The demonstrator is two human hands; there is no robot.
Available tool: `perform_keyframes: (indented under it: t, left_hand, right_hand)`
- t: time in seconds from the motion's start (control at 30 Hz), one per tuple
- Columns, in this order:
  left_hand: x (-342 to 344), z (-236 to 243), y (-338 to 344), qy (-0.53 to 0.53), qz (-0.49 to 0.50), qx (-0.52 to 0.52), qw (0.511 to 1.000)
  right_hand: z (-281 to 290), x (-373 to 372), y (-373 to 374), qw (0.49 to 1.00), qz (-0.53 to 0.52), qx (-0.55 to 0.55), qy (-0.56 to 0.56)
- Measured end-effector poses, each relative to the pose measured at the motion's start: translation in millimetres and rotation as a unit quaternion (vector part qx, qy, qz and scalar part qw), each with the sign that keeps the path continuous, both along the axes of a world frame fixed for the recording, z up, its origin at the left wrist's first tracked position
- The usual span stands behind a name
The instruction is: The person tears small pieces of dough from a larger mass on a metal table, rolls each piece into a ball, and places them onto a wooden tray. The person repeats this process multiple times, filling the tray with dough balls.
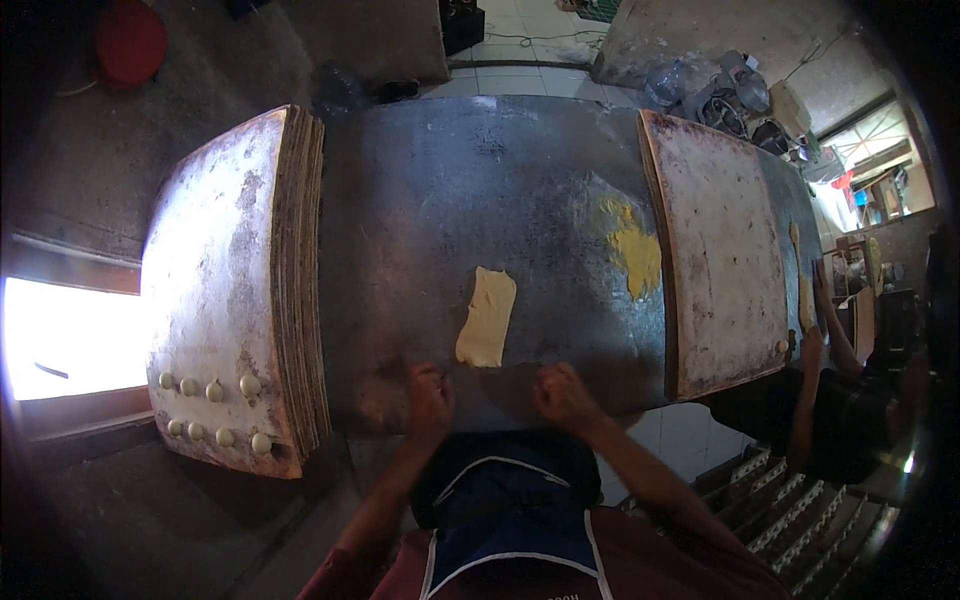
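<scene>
A flat, pale yellow strip of dough [486, 318] lies lengthwise on the dark worktable [430, 220], just in front of me. By its near left corner is my left hand [431, 392], fingers curled closed at the table's front edge. My right hand [563, 393] is closed too, a little to the right of the strip's near end. Neither hand touches the dough. Whatever the curled fingers may hold is hidden; a dim, dark band runs between the two fists.
A tall stack of worn boards [235, 260] stands at the left, with several small dough balls [214, 391] on top. Yellow paste [634, 252] is smeared right of centre. Another board [715, 260] lies beyond it. At the far right a co-worker's hand [812, 347] works beside the table.
</scene>
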State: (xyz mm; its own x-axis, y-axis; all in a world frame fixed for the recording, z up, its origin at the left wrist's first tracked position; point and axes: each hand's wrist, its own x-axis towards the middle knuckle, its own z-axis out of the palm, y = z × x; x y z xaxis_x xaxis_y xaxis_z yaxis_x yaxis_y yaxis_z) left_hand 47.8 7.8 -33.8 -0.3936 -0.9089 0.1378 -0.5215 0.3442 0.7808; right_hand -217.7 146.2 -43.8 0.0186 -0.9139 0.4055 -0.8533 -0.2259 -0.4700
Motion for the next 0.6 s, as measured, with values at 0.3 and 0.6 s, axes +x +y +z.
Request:
perform_keyframes:
  t: [0.3,0.6]
  left_hand:
    - [15,-15,4,-0.077,-0.018,-0.117,0.990]
    - [52,-4,1,-0.061,-0.089,-0.167,0.980]
  right_hand:
    - [15,-3,-2,0.996,-0.050,-0.066,-0.025]
    - [-14,-6,32,0.999,0.023,-0.032,0.024]
